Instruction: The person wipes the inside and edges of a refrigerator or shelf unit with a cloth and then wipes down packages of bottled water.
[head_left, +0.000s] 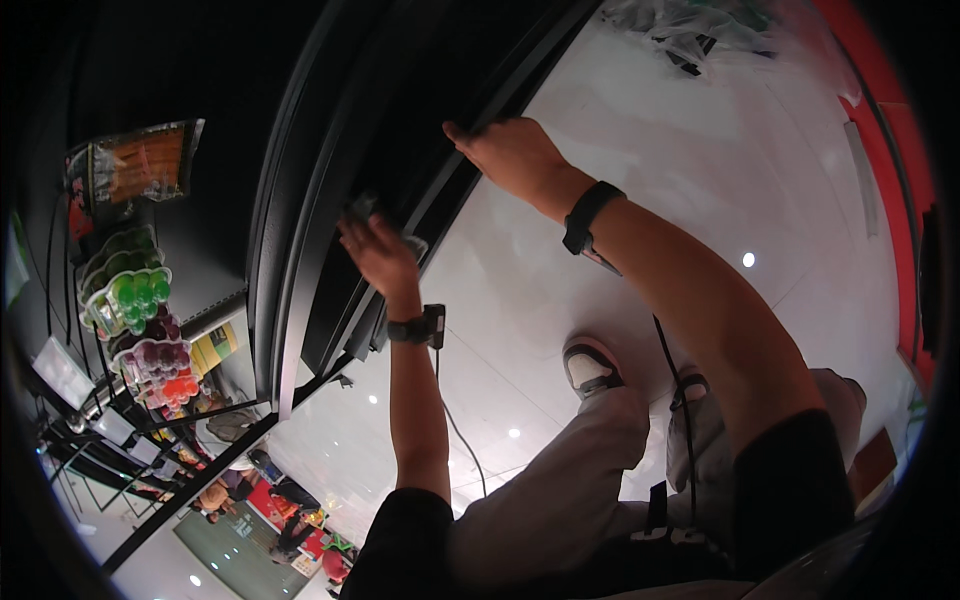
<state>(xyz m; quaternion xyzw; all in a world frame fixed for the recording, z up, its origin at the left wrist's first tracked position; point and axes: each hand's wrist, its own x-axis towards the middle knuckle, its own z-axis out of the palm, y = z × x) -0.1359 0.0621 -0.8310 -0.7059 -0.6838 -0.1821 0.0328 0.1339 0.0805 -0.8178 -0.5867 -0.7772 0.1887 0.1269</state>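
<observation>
My left hand (381, 255), blurred, lies with its fingers stretched over a crumpled translucent piece (415, 244), which shows on both sides of it. Whether that piece is a wipe or plastic film, I cannot tell. Beneath is the black shelf panel (405, 97) of a display rack. Farther along the same panel, my right hand (517, 154) grips its front edge, thumb on top and the other fingers partly hidden. Both wrists wear black bands, with cables running down from them.
Packaged snacks (139, 165) and grape-shaped packs of green (135, 292), purple and red sweets hang at left. Crumpled clear plastic (697, 34) lies on the pale floor (540, 300) at the top. A red panel (892, 150) stands at right. People (289, 510) are in the distance.
</observation>
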